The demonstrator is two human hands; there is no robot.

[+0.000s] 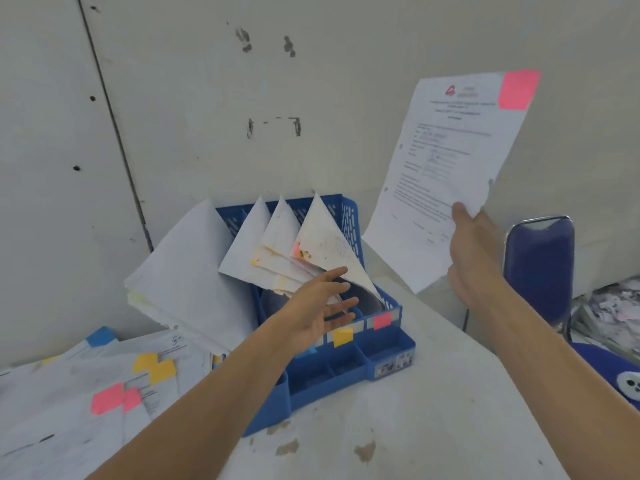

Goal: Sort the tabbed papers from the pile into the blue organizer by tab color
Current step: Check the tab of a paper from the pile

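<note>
Stained white tabletop [398,427]. Pile of tabbed papers [86,393] along its left edge, with yellow, pink and blue tabs showing. Left hand [318,306] open, fingers spread and straight, fingertips at the sheets leaning in the blue organizer [346,372]. Organizer stands mid-table toward the far edge; yellow label [343,336] and pink label [382,320] on its front rail. Right hand [474,251] raised above the table's right edge, gripping the lower corner of a printed paper [440,168], pink tab [517,90] at its top corner. Blue chair [540,265] beyond the right edge.
</note>
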